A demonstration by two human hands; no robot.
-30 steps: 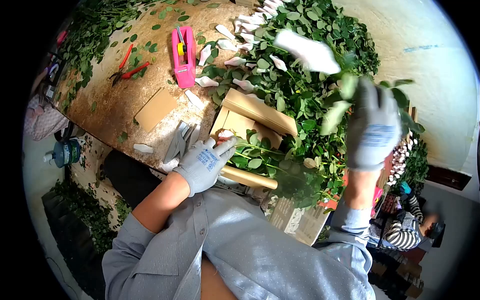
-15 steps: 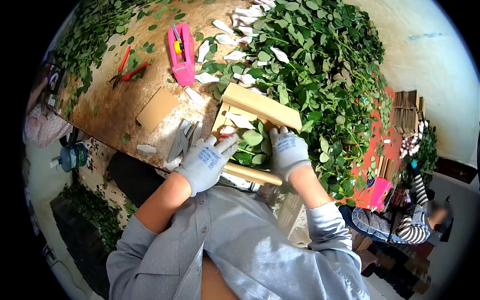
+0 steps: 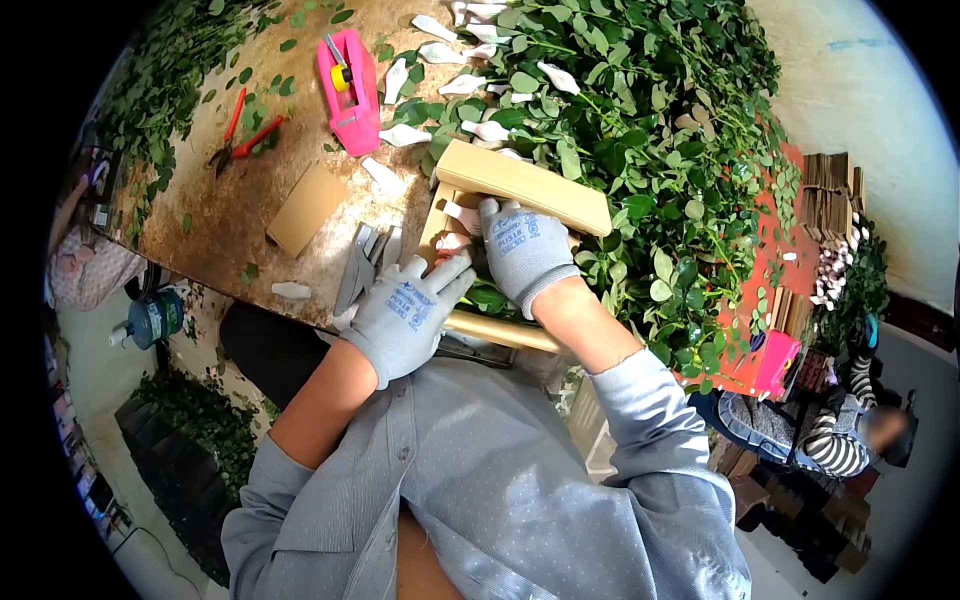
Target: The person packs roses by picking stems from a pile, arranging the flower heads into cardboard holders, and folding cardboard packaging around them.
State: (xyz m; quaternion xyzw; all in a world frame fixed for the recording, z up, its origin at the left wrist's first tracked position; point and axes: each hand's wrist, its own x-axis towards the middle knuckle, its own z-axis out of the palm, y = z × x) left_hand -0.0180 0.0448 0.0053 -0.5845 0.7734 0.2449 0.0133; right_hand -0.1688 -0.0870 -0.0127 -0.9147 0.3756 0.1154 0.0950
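rose (image 3: 450, 245): in box (image 3: 525, 187), between hands | left hand (image 3: 405, 317), right hand (image 3: 523, 256): fingers bent beside rose, grip hidden, can't tell | handling (guess): light, petals soft, easily bruised, stem firmer; grab just below head, don't squeeze bloom

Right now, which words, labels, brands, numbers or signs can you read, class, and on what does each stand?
Right glove: probably "PU518"; the other lettering is blurred.
Left glove: lettering too blurred to read surely.
Blue bottle: any lettering too small.
Wall mark: too faint to read.
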